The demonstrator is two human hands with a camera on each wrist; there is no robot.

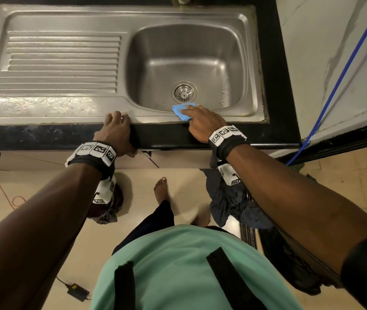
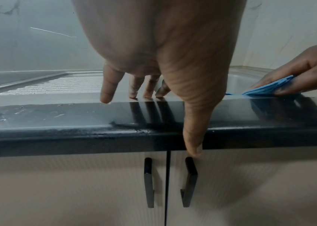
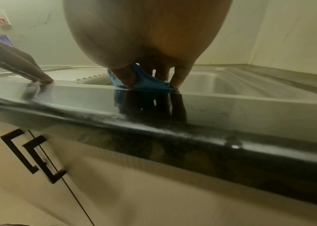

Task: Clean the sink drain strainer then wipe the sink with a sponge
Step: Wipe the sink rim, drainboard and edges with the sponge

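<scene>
While the right hand [image 1: 200,121] presses a folded blue sponge cloth [image 1: 181,111] against the sink's [image 1: 66,23] near rim at mid-frame in the head view, its fingers lie nearly straight over the cloth and its thumb [image 3: 124,76] pins one edge. Just above the cloth, the drain strainer [image 1: 184,92] sits in the basin floor. Left of centre, the left hand [image 1: 117,128] rests on the black counter edge [image 1: 32,135], fingertips [image 2: 106,94] spread on the steel, holding nothing.

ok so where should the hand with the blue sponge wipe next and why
Probably slide the blue sponge along the front rim, then down into the basin: the right hand presses it at the near edge, and droplets still dot the basin's right wall.
</scene>
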